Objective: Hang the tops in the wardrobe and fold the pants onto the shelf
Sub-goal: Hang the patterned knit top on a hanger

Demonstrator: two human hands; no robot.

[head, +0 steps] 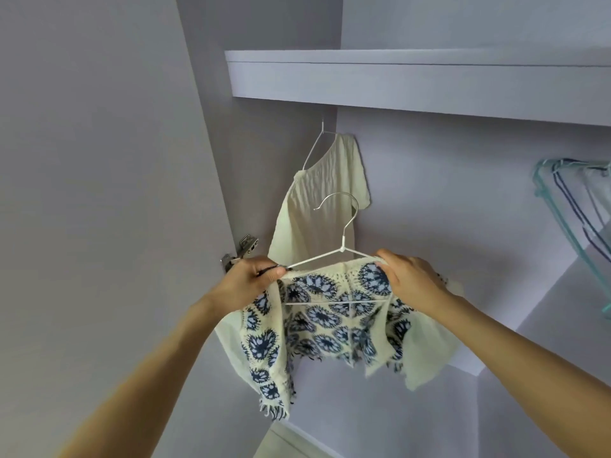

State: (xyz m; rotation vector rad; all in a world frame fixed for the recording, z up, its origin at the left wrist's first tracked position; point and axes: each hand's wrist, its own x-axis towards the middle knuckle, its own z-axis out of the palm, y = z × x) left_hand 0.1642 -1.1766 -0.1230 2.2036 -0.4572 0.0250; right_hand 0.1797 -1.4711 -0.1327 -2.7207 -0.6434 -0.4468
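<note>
Lilac wardrobe walls [99,160] surround everything. Left hand [251,279] and right hand [410,279] each pinch a shoulder of the cream crochet top [317,325], patterned with blue-black rosettes, draped on a white wire hanger [340,246] before a hung cream shirt [324,200].

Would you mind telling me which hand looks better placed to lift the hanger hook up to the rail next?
Probably the right hand: it grips the patterned top nearer the hanger neck than the left hand.

Two bare forearms, no sleeves, rings or watch visible
</note>
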